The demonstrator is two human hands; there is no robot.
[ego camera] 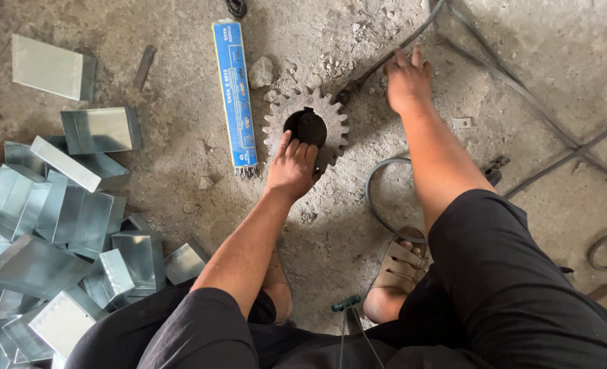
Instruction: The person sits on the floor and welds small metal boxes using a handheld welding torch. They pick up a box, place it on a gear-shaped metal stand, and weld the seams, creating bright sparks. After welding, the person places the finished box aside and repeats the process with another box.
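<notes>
Rough concrete floor, dusty and pitted, carries all items. Left hand rests on the rim of a toothed steel gear lying flat, fingers curled at its central bore. Right hand closes around a dark cable just beyond the gear. Blue electrode box lies beside the gear; folded sheet-metal pieces are heaped farther left.

Rough, dusty concrete floor in flat daylight.
</notes>
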